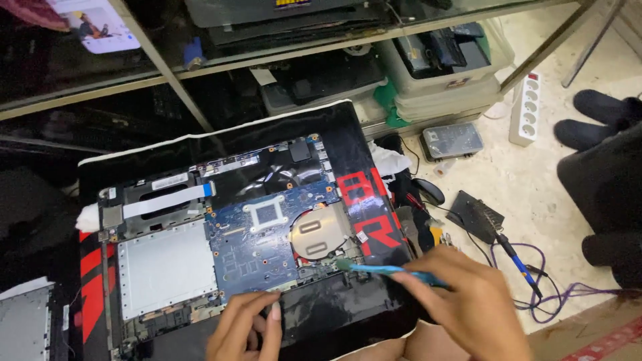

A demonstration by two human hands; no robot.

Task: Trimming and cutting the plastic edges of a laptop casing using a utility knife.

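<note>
An opened laptop (227, 247) lies on a black-and-red mat (374, 200). The right hand (468, 301) has its grip closed around a blue brush (388, 270), bristles touching the laptop's board beside the round fan (copper-coloured). The left hand (247, 327) rests fingertips on the laptop's near edge, holding nothing.

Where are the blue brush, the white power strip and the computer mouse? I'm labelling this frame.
blue brush (388, 270), head view, on its handle.
white power strip (525, 110), head view, on its socket face.
computer mouse (428, 191), head view, on its back.
</note>
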